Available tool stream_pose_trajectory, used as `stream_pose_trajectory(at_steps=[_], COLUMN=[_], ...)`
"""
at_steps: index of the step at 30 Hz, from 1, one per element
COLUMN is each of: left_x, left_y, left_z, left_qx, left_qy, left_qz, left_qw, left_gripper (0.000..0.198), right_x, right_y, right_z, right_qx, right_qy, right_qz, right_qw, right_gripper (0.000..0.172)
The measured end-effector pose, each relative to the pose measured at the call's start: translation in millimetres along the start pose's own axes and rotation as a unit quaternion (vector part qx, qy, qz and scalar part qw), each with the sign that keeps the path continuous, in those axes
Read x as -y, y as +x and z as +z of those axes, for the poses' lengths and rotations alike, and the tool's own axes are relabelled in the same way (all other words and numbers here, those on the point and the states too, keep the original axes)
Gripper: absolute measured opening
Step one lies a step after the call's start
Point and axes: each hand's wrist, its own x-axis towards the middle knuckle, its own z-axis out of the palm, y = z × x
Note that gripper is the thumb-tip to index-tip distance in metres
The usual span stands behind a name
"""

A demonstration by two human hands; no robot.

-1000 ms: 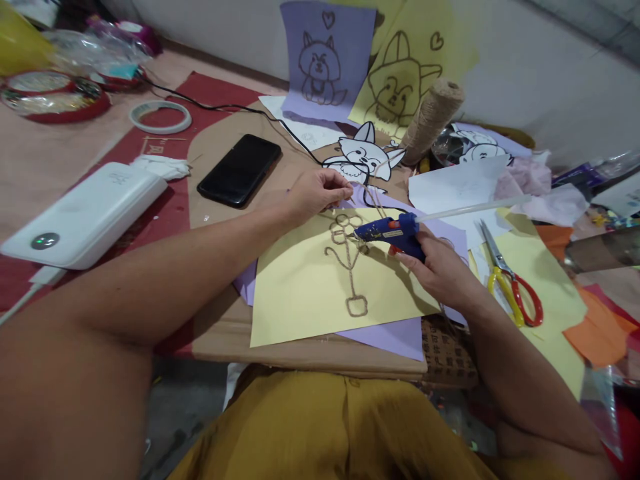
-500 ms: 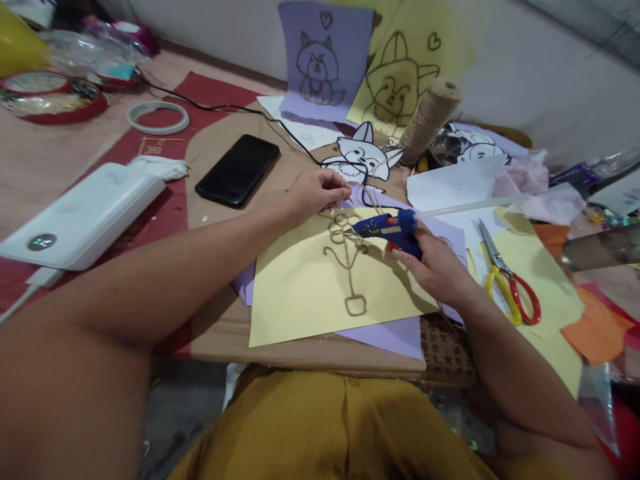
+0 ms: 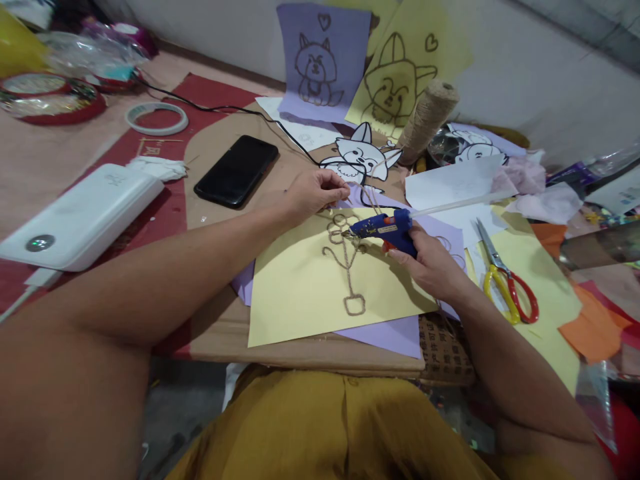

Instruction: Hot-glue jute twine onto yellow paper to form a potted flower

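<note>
A yellow paper sheet (image 3: 300,293) lies on a cardboard board, bearing a flower shape made of jute twine (image 3: 347,267). My right hand (image 3: 430,263) is closed around a blue glue gun (image 3: 385,228) with a white glue stick out the back; its nozzle touches the twine flower's top. My left hand (image 3: 313,190) pinches a loose strand of twine just above the flower. The strand runs up to a twine spool (image 3: 427,120) behind.
A black phone (image 3: 236,171), a white power bank (image 3: 80,217) and a tape ring (image 3: 157,117) lie to the left. Scissors with red and yellow handles (image 3: 505,280) rest to the right among coloured papers. Animal drawings on purple and yellow sheets lean on the wall.
The glue gun's nozzle has crept slightly left along the twine flower. My left hand keeps its pinch in nearly the same spot.
</note>
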Motion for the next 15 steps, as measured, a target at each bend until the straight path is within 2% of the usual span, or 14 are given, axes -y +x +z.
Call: stream_pose_trajectory(at_steps=[4,9,15], left_x=[-0.4,0.6,2.7], left_y=[-0.5,-0.9,-0.5], left_z=[0.7,0.0,-1.3], left_qx=[-0.002,0.003,0.002], left_qy=[-0.004,-0.003,0.008], left_qz=[0.0,-0.002,0.008], left_qw=[1.0,1.0,1.0], left_gripper=[0.01,0.008,0.009], right_x=[-1.6,-6.0,-5.9], right_y=[0.6,0.9,0.9], right_z=[-1.9,-7.7,-4.2], right_qx=[-0.018,-0.054,-0.022], right_qy=[0.016,0.066,0.042], right_qz=[-0.009,-0.022,0.005], right_qw=[1.0,0.996,0.999], right_gripper=[0.027,0.038,0.038])
